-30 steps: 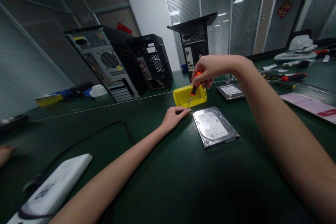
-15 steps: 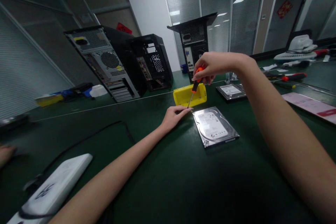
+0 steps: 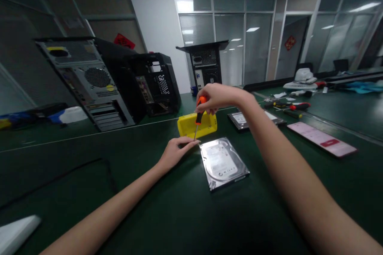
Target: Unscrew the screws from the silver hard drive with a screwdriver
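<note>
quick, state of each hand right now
left hand: fingertips pinched by the screwdriver tip, beside the hard drive; whether it holds anything cannot be told
right hand: closed on the screwdriver handle

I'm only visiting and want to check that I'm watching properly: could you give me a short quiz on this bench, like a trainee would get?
1. Choose one: the right hand grips a screwdriver whose handle is A) blue, B) orange, C) green.
2. True or false: the left hand lies flat on top of the hard drive.
3. Fill the gap: just behind the screwdriver stands a ____ tray.

Key
1. B.
2. False: it rests on the table, fingertips at the hard drive's far left corner.
3. Yellow.
</note>
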{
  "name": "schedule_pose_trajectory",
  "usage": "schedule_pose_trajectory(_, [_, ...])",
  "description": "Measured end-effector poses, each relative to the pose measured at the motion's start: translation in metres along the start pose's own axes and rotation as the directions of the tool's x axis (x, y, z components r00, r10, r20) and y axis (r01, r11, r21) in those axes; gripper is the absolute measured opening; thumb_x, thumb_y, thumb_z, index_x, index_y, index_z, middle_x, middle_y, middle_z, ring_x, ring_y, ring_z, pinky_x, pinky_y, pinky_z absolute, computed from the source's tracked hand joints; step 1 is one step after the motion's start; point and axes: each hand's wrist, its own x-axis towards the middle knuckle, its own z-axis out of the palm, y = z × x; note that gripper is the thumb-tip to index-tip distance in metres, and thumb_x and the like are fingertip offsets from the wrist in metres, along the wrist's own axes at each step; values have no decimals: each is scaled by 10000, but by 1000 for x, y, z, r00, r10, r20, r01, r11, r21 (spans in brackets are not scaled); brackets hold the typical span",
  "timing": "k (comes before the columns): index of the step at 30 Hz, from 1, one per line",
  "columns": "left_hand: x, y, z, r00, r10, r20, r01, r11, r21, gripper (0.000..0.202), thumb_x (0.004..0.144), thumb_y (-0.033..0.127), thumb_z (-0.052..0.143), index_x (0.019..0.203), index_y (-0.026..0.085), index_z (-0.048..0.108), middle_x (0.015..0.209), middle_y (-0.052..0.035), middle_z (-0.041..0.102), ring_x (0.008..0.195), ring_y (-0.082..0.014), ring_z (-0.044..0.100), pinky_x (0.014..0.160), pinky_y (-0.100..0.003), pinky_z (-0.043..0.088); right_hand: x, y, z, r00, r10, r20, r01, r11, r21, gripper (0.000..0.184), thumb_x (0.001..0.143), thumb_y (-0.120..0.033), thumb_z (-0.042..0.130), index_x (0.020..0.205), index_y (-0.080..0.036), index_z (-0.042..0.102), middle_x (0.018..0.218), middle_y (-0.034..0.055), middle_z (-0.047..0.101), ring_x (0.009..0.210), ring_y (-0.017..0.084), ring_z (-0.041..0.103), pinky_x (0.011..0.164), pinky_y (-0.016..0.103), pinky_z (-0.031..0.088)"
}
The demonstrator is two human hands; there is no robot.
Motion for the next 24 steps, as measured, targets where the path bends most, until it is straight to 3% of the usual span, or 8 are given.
schedule_pose_trajectory(4, [5,0,-10,997,-76,-20,76,997,16,393,815,521,506,986,229,706,1065,-44,684,1028,-253,598,942,-389,438,10,4,1,996,-92,-20,92,996,0,363,730,-448,586,863,-110,598,757,72,664,619,94,623,562,206,505])
schedule_pose_trajectory(9, [9,0,-16,989,-137,-52,137,990,5,447,782,543,535,1106,261,656,1187,-28,632,1133,-272,550,983,-415,421,15,7,-1,992,-93,-83,92,996,-9,428,733,-523,545,877,-120,564,772,70,669,616,100,616,554,214,485])
schedule_pose_trajectory(14, [13,-12,-15,990,-140,-18,141,990,30,334,769,552,554,997,344,683,1101,55,674,1084,-245,584,958,-408,445,17,9,-5,977,-112,-182,106,993,-41,509,721,-629,499,870,-144,544,748,58,659,626,122,620,548,227,461])
schedule_pose_trajectory(18, [17,-29,-17,989,-145,-39,148,986,75,285,768,569,543,976,421,669,1080,124,674,1116,-258,564,1000,-481,389,20,11,-5,984,-106,-144,100,994,-50,532,712,-660,497,871,-153,521,769,53,659,626,122,623,535,222,454])
schedule_pose_trajectory(24, [22,-51,-20,991,-135,14,132,986,106,261,794,566,509,1025,505,614,1125,182,640,1149,-247,545,1020,-499,365,24,13,-6,987,-124,-98,122,992,-26,596,704,-721,453,866,-150,508,774,62,653,647,125,629,534,220,463])
